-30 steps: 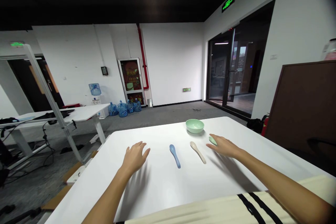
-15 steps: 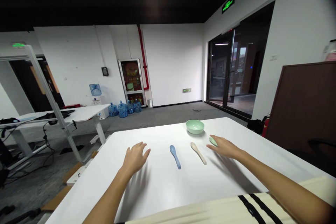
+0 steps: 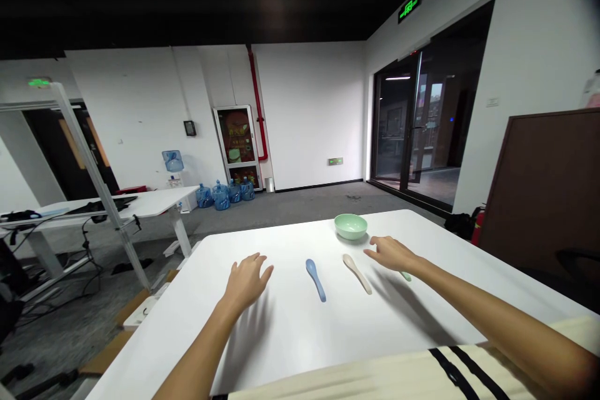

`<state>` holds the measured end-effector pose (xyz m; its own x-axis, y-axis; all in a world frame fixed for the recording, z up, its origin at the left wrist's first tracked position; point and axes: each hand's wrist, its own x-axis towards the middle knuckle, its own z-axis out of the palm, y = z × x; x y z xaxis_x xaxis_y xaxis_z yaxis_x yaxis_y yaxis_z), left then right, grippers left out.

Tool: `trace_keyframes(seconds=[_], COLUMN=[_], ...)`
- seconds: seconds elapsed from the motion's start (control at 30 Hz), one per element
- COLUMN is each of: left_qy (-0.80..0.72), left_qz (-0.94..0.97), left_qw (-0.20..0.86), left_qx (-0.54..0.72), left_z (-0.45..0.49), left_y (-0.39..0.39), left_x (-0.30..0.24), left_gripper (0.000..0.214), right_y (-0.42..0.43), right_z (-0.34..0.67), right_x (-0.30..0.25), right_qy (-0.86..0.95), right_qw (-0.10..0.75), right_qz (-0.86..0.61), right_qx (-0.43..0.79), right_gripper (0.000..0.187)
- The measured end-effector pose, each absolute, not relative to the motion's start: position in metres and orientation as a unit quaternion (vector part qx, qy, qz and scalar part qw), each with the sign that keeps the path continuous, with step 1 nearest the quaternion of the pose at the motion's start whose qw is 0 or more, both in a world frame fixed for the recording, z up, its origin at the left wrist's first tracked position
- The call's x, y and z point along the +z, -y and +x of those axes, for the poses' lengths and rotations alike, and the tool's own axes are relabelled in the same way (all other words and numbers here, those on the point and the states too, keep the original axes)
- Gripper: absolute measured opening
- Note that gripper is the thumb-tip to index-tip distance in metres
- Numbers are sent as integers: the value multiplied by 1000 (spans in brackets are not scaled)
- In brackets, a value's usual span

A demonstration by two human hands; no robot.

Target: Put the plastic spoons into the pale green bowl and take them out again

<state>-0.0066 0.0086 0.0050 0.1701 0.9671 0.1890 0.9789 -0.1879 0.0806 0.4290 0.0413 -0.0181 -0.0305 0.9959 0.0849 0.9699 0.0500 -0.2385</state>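
Observation:
On the white table (image 3: pixel 290 325) lie a blue spoon (image 3: pixel 315 280) and a beige spoon (image 3: pixel 357 274), side by side. A green bowl (image 3: pixel 350 227) stands upright behind them near the far edge. My right hand (image 3: pixel 390 252) hovers close to the bowl's right front, fingers apart and holding nothing. Beneath it, only the handle end of a green spoon (image 3: pixel 405 276) shows; the hand hides the rest. To the left of the blue spoon, my left hand (image 3: pixel 247 280) is held above the table with its fingers spread and nothing in it.
Left of the table stands another white desk (image 3: pixel 154 201) with cables and a metal post (image 3: pixel 94 181). Several blue water jugs (image 3: pixel 221 197) are by the back wall. A brown panel (image 3: pixel 544 194) rises at the right, beyond the table's edge.
My right hand has shifted slightly left toward the bowl, so the green spoon's head is now covered and its handle end shows. The left hand has barely moved.

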Motion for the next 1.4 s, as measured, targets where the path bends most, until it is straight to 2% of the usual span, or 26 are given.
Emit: trace_keyframes(seconds=[0.37, 0.7, 0.9, 1.07, 1.23, 1.4], left_qy=[638, 646, 643, 640, 646, 650], left_qz=[-764, -757, -760, -763, -757, -754], left_qw=[31, 23, 26, 23, 21, 14], left_qx=[-93, -94, -92, -90, -93, -93], left_z=[-6, -6, -4, -2, -2, -3], left_y=[-7, -5, -4, -3, -4, -5], left_x=[6, 8, 9, 9, 8, 8], left_gripper=[51, 50, 50, 50, 49, 50], right_y=[-44, -37, -53, -80, -112, -147], right_z=[378, 368, 380, 396, 407, 414], right_x=[-29, -50, -41, -15, 3, -7], right_qy=[720, 695, 705, 690, 635, 597], right_qw=[9, -15, 51, 115, 142, 146], right_qz=[-689, -709, -700, -713, -759, -789], right_qx=[83, 119, 104, 48, 9, 16], right_gripper=[41, 10, 24, 27, 30, 34])
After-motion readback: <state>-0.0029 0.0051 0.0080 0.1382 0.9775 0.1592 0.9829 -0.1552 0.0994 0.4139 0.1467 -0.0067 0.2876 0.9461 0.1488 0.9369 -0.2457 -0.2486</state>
